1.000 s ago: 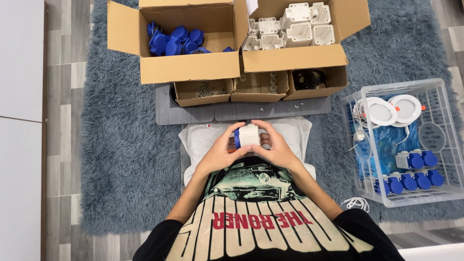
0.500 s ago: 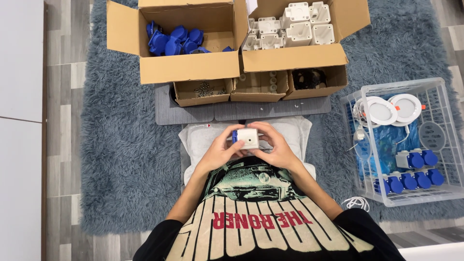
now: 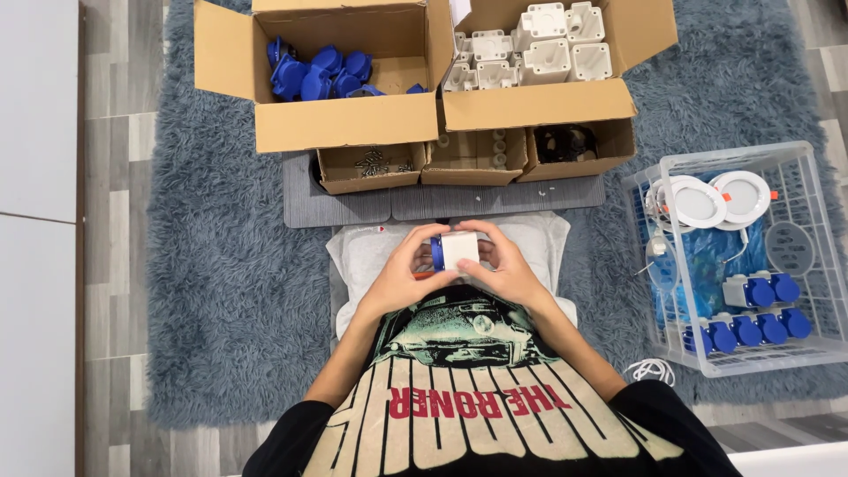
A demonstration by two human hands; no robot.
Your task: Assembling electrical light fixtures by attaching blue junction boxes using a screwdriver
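- Left hand point(image 3: 399, 276) and right hand point(image 3: 510, 272), grips clamped on a small white plastic box with blue cap point(image 3: 455, 251).
- Below lies a white cushion point(image 3: 362, 256).

A shaggy grey-blue rug point(image 3: 221, 291) covers grey wood-plank floor point(image 3: 115, 177), white cabinet point(image 3: 35, 238) at left

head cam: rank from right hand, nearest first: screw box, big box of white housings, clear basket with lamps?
From the right hand:
1. screw box, ahead, slightly left.
2. big box of white housings, farther ahead.
3. clear basket, far right on the rug.
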